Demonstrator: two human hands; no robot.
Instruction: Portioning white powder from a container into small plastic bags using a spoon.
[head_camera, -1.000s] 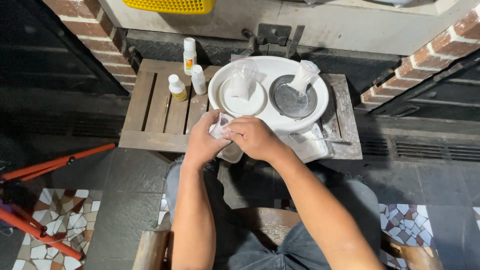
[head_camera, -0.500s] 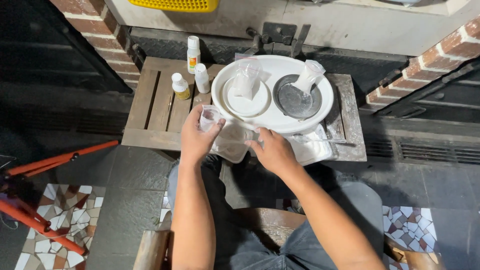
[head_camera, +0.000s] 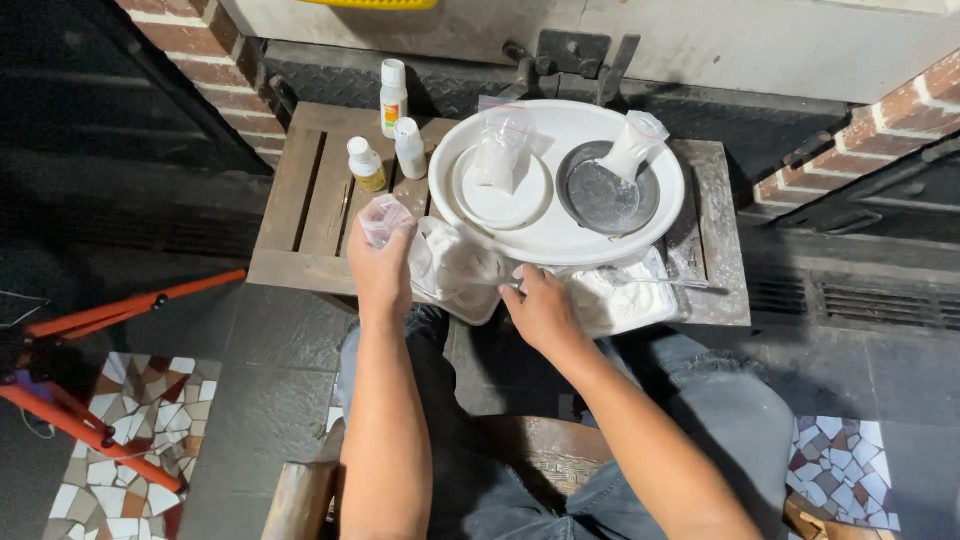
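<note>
A small clear plastic bag (head_camera: 383, 218) is pinched in the left hand (head_camera: 382, 268), just off the near-left rim of the large white tray (head_camera: 560, 235). A bigger bag of white powder (head_camera: 462, 272) is pressed by the closed right hand (head_camera: 540, 310) at the tray's near edge. Powder could be spilled if either bag is tilted or squeezed.

Just one view here, a head-worn camera looking steeply down over the person's own forearms and lap. It faces forward toward a brick wall (head_camera: 170, 40), so the small wooden table (head_camera: 310, 200) sits just beyond the left hand (head_camera: 380, 265) and right hand (head_camera: 540, 305). Fairly close, arm's reach. Tiled floor shows either side of the arms.
</note>
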